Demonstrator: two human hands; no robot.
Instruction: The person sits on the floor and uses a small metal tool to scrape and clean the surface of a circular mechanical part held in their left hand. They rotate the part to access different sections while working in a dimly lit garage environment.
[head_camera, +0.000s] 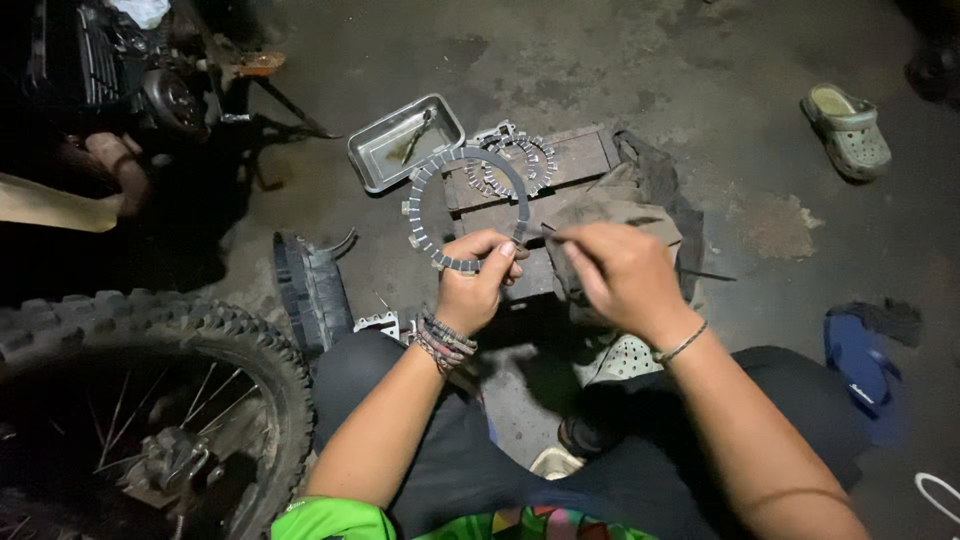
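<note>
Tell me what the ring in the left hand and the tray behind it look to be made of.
Ring: probably metal with dull grey friction pads, judging by the segmented blocks around its rim. Tray: likely bare steel or aluminium, given its shiny silver rim and reflective walls.

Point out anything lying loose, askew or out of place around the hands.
A lone sandal lies apart on the stained floor. More rings sit in a loose heap on the wooden block. The left hand holds one ring upright; the right hand pinches something thin.

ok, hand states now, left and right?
Left hand: closed on the ring plate, gripping its lower edge.
Right hand: pinching a thin tool.
</note>
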